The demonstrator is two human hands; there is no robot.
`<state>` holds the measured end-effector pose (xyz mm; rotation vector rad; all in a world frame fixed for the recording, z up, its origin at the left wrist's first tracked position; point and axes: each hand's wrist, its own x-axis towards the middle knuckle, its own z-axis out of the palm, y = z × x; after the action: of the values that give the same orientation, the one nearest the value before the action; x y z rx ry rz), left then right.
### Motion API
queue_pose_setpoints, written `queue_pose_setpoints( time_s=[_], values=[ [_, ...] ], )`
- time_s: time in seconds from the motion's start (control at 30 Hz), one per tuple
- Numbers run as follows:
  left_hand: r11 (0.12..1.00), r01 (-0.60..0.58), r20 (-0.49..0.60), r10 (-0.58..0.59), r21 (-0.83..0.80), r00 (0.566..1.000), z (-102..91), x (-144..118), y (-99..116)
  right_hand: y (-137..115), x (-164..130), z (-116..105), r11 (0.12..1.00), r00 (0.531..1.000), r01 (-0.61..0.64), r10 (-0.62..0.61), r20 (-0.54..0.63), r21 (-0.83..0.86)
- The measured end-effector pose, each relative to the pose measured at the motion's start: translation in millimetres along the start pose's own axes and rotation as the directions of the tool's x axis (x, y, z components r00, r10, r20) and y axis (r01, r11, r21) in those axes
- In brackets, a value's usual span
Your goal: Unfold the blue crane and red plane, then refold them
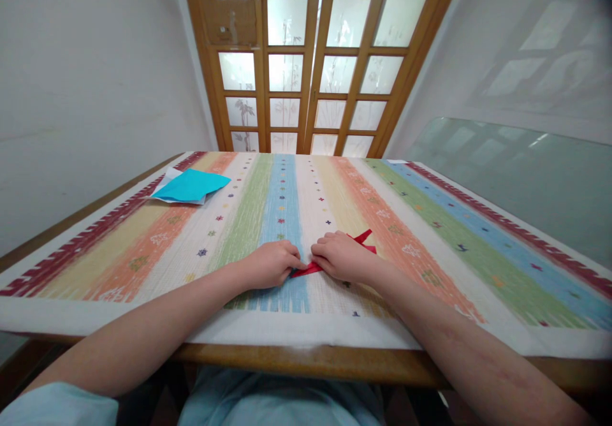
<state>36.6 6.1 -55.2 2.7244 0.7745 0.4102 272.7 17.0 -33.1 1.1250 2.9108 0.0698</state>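
Observation:
A folded piece of red paper [313,268] lies on the striped tablecloth near the table's front edge. My left hand [270,264] has its fingers closed at the paper's left end, thumb and finger pressing it. Over the middle of the paper, my right hand [345,257] is curled with fingertips pinching it. Two narrow red points stick out beyond the right hand to the upper right. Both hands rest low on the cloth, close together. Much of the paper is hidden under the right hand.
Blue paper [191,185] lies on white sheets at the table's far left. The striped tablecloth [253,222] covers the table. A glass panel [516,183] leans along the right wall. Wooden doors with glass panes [306,62] stand beyond the far edge.

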Motion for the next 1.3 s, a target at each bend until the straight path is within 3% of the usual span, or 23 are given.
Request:
queue_pose_setpoints(
  time_s=[0.27, 0.4, 0.57, 0.9, 1.03, 1.3],
  values=[
    [0.999, -0.04, 0.053, 0.038, 0.025, 0.998, -11.5, -2.1, 4.5, -2.3, 1.0, -2.5, 1.0, 1.0, -0.025, 0.025, 0.004, 0.007],
    [0.999, -0.002, 0.063, 0.005, -0.043, 0.998, -15.5, -1.7, 3.9, -0.2, 0.2, -0.6, 1.0, 1.0, -0.017, 0.017, 0.005, 0.02],
    [0.995, 0.033, 0.036, -0.03, -0.093, 0.999, -13.2, -0.8, 4.4, 3.5, -1.1, 1.8, 0.998, 1.0, 0.004, -0.004, 0.004, 0.065],
    [0.999, -0.027, 0.029, 0.028, -0.04, 0.999, -9.7, -2.3, 0.5, 5.5, 0.7, 0.2, 0.996, 0.999, 0.051, -0.051, -0.002, 0.077],
    [0.997, -0.026, 0.014, 0.028, -0.076, 1.0, -7.9, -1.9, -1.1, 6.7, 1.4, 1.6, 0.996, 0.999, 0.031, -0.033, 0.02, 0.086],
    [1.0, -0.017, 0.008, 0.017, -0.024, 1.0, -4.4, -2.0, 1.0, -2.9, 3.6, 8.1, 1.0, 0.998, -0.011, 0.011, -0.057, -0.007]
  ],
)
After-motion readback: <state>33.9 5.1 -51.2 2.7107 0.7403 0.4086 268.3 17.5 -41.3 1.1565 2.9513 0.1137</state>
